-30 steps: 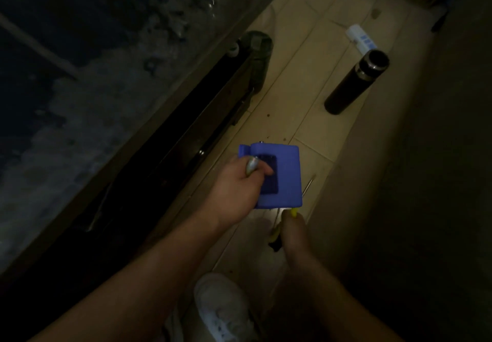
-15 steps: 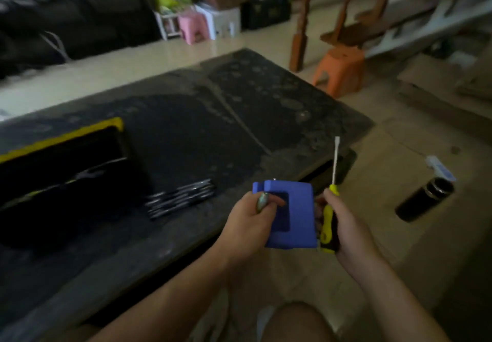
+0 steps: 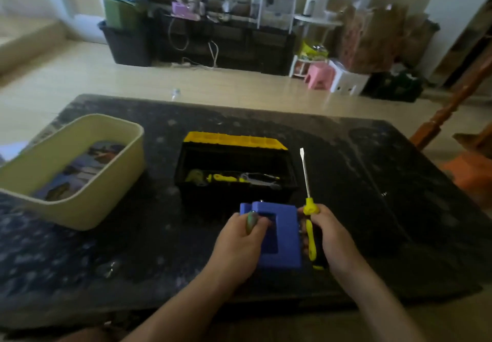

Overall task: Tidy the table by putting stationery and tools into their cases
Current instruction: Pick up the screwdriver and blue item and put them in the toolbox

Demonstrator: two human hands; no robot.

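Head view: left hand (image 3: 239,240) on a blue case (image 3: 286,237), right hand (image 3: 331,237) on a screwdriver (image 3: 306,179), over the bench (image 3: 378,182).
The left hand curls round the blue case's left edge and covers it, thumb pinching a small greyish thing (image 3: 251,221) too blurred to name. The right hand grips the screwdriver's yellow-and-black handle, largely hidden by fingers, with the shaft upright. Both are just in front of the open toolbox (image 3: 213,200), its contents dim. The cream tub (image 3: 87,208) at left holds blurred items.
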